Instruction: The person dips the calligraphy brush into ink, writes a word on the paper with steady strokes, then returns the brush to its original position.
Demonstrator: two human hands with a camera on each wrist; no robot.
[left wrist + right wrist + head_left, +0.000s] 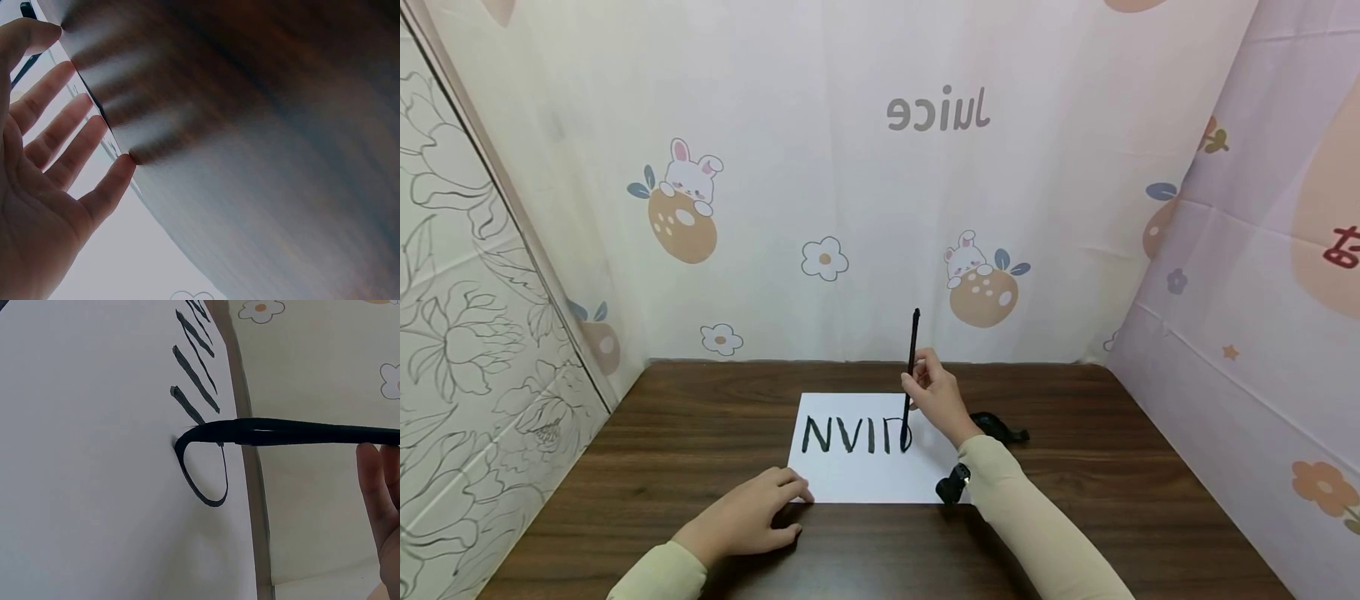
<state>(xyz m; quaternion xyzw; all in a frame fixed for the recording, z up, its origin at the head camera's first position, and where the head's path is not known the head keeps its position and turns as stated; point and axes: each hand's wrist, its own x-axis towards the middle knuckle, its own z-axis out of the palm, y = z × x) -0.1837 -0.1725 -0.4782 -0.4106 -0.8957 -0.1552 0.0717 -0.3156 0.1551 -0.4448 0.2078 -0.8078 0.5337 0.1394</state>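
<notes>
Cream-sleeved right hand (942, 402), just right of centre, pinches near-upright slim black brush (912, 360) | left hand (747, 514), lower left, fingers loosely spread, holding nothing, touches edge of white rectangular paper sheet (865, 483), lower centre | sheet could slide if that hand lifts | dark brushed letters (871, 436), if wet, could smear under stray contact; lingering brush could blot

I see the left hand (44, 203) with fingers spread, fingertips meeting the brown, sheeny tabletop (262, 169).
</notes>
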